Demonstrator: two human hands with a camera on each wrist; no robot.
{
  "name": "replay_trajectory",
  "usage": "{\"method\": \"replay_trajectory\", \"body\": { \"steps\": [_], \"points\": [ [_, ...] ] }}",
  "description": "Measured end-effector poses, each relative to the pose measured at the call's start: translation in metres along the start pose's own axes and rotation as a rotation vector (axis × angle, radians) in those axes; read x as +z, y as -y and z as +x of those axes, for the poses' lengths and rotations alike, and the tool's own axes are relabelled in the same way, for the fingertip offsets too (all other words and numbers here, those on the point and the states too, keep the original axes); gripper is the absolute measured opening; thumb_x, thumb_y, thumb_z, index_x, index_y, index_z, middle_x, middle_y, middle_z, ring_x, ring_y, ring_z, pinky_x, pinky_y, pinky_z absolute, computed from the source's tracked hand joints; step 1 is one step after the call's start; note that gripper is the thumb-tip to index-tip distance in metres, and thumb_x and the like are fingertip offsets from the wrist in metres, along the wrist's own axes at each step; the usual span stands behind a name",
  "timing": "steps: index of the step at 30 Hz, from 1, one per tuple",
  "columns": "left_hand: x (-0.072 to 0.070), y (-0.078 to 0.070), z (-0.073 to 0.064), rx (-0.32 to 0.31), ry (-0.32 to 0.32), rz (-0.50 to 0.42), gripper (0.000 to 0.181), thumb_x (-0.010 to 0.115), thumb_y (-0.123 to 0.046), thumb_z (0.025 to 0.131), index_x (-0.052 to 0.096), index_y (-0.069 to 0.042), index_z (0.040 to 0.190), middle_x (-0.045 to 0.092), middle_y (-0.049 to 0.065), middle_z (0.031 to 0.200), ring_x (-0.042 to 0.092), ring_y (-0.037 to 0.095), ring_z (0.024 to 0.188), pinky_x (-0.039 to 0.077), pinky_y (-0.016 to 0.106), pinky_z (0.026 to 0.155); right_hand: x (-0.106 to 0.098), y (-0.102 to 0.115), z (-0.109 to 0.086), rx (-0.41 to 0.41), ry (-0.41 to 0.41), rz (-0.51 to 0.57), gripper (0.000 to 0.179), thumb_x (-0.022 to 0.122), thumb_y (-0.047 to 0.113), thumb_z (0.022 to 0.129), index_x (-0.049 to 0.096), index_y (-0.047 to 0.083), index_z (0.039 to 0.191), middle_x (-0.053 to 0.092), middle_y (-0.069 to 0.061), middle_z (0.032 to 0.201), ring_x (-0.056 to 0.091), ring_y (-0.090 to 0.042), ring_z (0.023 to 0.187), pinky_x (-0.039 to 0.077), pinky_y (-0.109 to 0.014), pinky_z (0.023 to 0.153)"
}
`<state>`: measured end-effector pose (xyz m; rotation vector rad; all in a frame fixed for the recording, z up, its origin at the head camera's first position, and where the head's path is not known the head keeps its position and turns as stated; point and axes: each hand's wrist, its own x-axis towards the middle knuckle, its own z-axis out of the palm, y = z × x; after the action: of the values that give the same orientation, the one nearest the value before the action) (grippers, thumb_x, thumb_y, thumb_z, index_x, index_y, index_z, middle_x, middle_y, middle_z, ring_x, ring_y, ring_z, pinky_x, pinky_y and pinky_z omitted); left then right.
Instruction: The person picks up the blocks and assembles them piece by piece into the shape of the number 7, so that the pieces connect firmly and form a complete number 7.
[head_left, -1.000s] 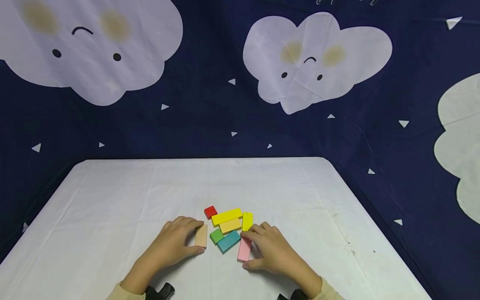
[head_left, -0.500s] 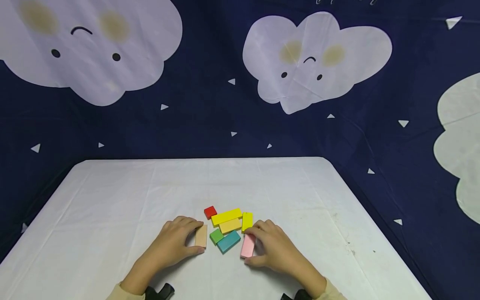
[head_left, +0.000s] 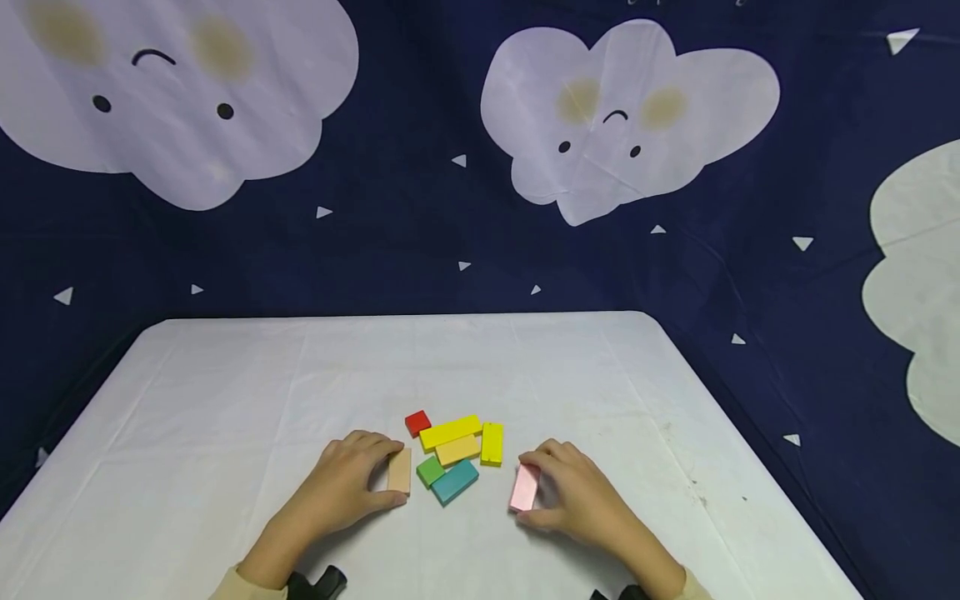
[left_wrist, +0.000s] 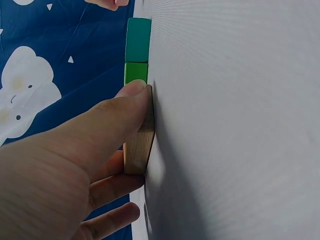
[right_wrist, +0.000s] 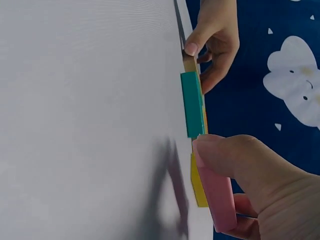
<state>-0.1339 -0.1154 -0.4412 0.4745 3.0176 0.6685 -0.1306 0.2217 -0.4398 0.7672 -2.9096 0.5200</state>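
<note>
My left hand [head_left: 347, 481] holds a natural wood block [head_left: 400, 472] by its two ends, thumb at the near end and fingers at the far end. In the left wrist view that wooden block [left_wrist: 138, 150] stands at the white tabletop. My right hand [head_left: 573, 492] pinches a pink block [head_left: 525, 487] between thumb and fingers. The right wrist view shows the pink block [right_wrist: 217, 195] apart from its shadow on the table. Between the hands lie a green block [head_left: 431, 472] and a teal block [head_left: 455, 482], touching each other.
Behind them sit a red block [head_left: 417, 423], a long yellow block [head_left: 451, 433], a light orange block [head_left: 458, 451] and a short yellow block [head_left: 492, 444]. The white table [head_left: 300, 375] ends at a dark blue cloth [head_left: 405, 250] with printed clouds.
My right hand has moved right with the pink block, away from the short yellow and teal blocks. The left hand stays on the wooden block.
</note>
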Motion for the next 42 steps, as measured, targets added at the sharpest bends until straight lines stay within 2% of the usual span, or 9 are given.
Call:
{"method": "replay_trajectory", "body": {
  "steps": [8,13,19,23,27,42],
  "points": [
    [-0.001,0.0,0.001,-0.008,0.007,-0.002,0.067,0.086,-0.049,0.07,0.066,-0.019,0.127,0.065,-0.002,0.127,0.052,0.022,0.125,0.038,0.054,0.104,0.004,-0.008,-0.013,0.005,0.022,0.041,0.068,0.087,0.05,0.067,0.066,0.023,0.125,0.057,0.021,0.111,0.049,0.0,0.098,0.046,-0.033,0.088],
    [-0.001,-0.001,0.001,-0.007,0.006,-0.001,0.067,0.086,-0.049,0.07,0.066,-0.019,0.126,0.065,-0.002,0.127,0.052,0.022,0.125,0.038,0.053,0.104,0.006,-0.008,-0.016,-0.03,0.044,0.064,0.067,0.086,0.049,0.069,0.065,0.024,0.127,0.057,0.023,0.114,0.049,0.001,0.099,0.045,-0.03,0.088],
    [-0.001,-0.001,0.001,-0.005,0.008,0.001,0.067,0.086,-0.049,0.071,0.066,-0.019,0.127,0.065,-0.003,0.127,0.052,0.022,0.125,0.038,0.052,0.103,0.006,-0.008,-0.018,-0.04,0.076,0.07,0.065,0.084,0.054,0.071,0.063,0.032,0.129,0.056,0.023,0.114,0.049,-0.001,0.103,0.042,-0.034,0.09],
    [-0.001,-0.001,0.001,-0.008,0.009,0.005,0.067,0.085,-0.05,0.071,0.066,-0.019,0.127,0.065,-0.002,0.127,0.052,0.022,0.125,0.037,0.053,0.104,0.006,-0.009,-0.019,-0.005,0.095,0.081,0.066,0.081,0.06,0.071,0.061,0.037,0.13,0.052,0.022,0.108,0.045,-0.002,0.097,0.04,-0.031,0.086],
    [-0.001,-0.001,0.001,-0.01,0.011,0.006,0.067,0.085,-0.05,0.071,0.066,-0.018,0.127,0.065,-0.002,0.128,0.052,0.022,0.125,0.037,0.053,0.104,0.007,-0.009,-0.02,0.005,0.097,0.093,0.067,0.078,0.063,0.072,0.061,0.035,0.13,0.05,0.021,0.1,0.044,-0.002,0.089,0.037,-0.025,0.079],
    [-0.001,0.0,0.0,0.007,0.001,0.01,0.067,0.086,-0.049,0.071,0.066,-0.017,0.127,0.065,-0.001,0.126,0.053,0.023,0.124,0.037,0.055,0.104,0.019,-0.002,-0.022,0.036,0.029,0.061,0.075,0.073,0.073,0.068,0.065,0.03,0.128,0.047,0.021,0.085,0.041,0.002,0.072,0.031,-0.02,0.07]
  ]
}}
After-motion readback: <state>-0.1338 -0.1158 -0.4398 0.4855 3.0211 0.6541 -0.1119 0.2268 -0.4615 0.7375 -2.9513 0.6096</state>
